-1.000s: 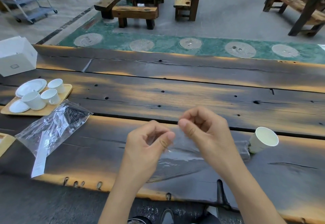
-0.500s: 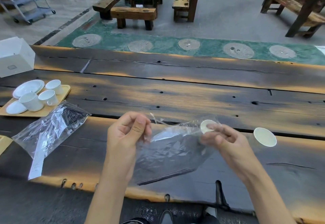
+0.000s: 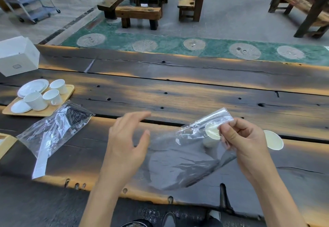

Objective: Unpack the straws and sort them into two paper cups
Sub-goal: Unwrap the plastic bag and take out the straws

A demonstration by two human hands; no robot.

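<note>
Pinching clear bag (image 3: 188, 157) alone now, right hand (image 3: 243, 143); left hand (image 3: 128, 141) released, fingers spread, empty.

Worktop (image 3: 178, 93): dark, near-black wood with orange-tan streaks and edges. Bag (image 3: 187, 159) in the right hand (image 3: 245, 148): clear, greyish film. Second bag (image 3: 55, 130): clear, black straws (image 3: 74, 116) inside, white label strip. Paper cups (image 3: 273, 140): white outside, cream inside. Tray (image 3: 42, 111): light wood, white cups and saucers. Box (image 3: 17, 55): white. Floor strip (image 3: 178, 43): green with pale ribbed circles.

floor: grey (image 3: 236, 11) | green strip (image 3: 170, 42) | benches (image 3: 138, 13) | metal cart (image 3: 30, 0)
</note>
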